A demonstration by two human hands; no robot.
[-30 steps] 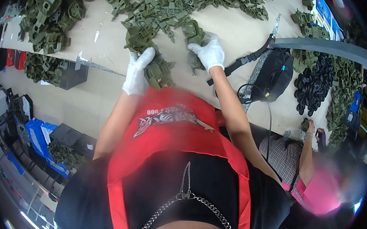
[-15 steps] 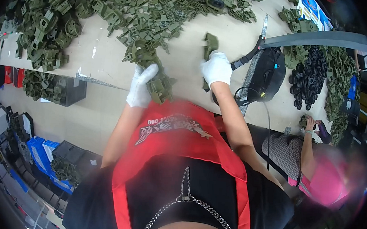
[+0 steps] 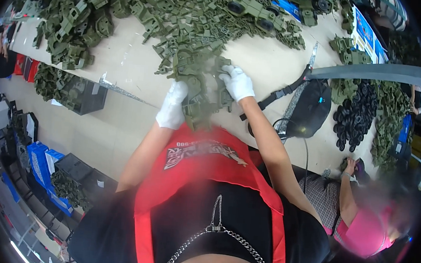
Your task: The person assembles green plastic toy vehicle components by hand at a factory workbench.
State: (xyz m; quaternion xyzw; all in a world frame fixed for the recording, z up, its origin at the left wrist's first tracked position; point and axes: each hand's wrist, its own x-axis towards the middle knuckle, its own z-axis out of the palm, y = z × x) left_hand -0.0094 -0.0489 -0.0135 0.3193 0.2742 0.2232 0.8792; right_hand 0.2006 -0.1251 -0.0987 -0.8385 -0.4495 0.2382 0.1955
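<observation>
My left hand (image 3: pixel 174 106), in a white glove, is closed on the side of an olive-green plastic toy vehicle body (image 3: pixel 198 103), held near the table's front edge. My right hand (image 3: pixel 238 84), gloved likewise, grips a longer, narrower green plastic part (image 3: pixel 222 90) along its right side. The two parts are close beside each other, and blur hides whether they touch. Beyond my hands spreads a heap of small green plastic pieces (image 3: pixel 193 41).
Larger green parts (image 3: pixel 73 22) are heaped at the left. Partly assembled toy vehicles (image 3: pixel 257 10) stand at the back. To the right lie a black bag (image 3: pixel 308 109), a grey curved bar (image 3: pixel 373 73) and black wheels (image 3: pixel 355 111). A co-worker in pink (image 3: pixel 368 230) works at lower right.
My right hand has brought its green part leftward, close beside the vehicle body in my left hand. The whole view has shifted slightly.
</observation>
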